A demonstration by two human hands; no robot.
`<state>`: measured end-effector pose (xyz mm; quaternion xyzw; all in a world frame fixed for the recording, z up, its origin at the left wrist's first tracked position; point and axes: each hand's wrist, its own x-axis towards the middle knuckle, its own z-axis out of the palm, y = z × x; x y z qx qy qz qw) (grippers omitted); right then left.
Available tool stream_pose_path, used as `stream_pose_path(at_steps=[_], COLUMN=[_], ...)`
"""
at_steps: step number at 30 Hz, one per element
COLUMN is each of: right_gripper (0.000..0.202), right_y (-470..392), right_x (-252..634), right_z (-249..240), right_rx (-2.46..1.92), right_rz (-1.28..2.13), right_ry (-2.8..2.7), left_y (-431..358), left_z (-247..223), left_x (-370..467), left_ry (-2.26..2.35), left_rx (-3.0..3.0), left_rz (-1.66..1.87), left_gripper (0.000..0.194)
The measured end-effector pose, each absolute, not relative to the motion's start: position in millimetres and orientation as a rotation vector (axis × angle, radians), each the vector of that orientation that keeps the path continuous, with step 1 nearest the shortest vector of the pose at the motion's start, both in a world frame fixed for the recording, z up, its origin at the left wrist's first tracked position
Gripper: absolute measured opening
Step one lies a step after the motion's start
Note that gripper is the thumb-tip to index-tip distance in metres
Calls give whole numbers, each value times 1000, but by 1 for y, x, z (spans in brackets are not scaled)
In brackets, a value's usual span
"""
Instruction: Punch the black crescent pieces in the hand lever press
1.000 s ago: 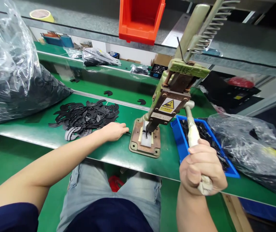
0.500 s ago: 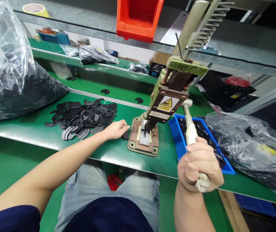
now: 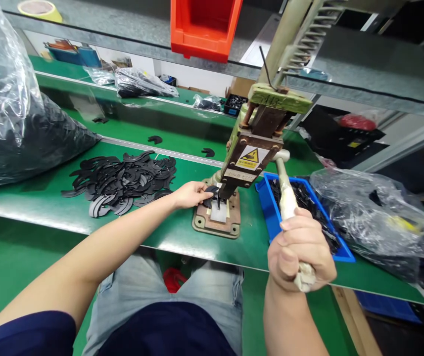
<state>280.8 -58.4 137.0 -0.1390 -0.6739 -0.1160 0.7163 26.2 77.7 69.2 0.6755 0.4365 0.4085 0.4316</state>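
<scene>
Left hand point(image 3: 190, 194): thumb and fingertips pinch a black curved piece point(image 3: 209, 194), its far end at the press's working spot, over the base plate point(image 3: 235, 221). From where I stand, the forearm reaches diagonally inward, wrist nearly straight. Right hand point(image 3: 303, 248): fist wrapped round the lower, taped part of the lever point(image 3: 288, 200), forearm rising steeply. Outward: heap of black pieces point(image 3: 130, 178) left of the press point(image 3: 254, 148); blue bin point(image 3: 266, 207) to its right, loaded with black parts.
</scene>
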Motion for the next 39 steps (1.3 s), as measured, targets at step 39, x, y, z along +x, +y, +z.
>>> stream_pose_path(at_steps=[39], right_gripper=[30], right_y=[-11], right_x=[274], right_z=[129], right_rx=[-582], right_rz=[217], right_ry=[-1516], left_y=[-8], left_z=[109], left_x=[-13], left_ry=[970], left_rx=[1426], left_rz=[991], left_gripper=[49])
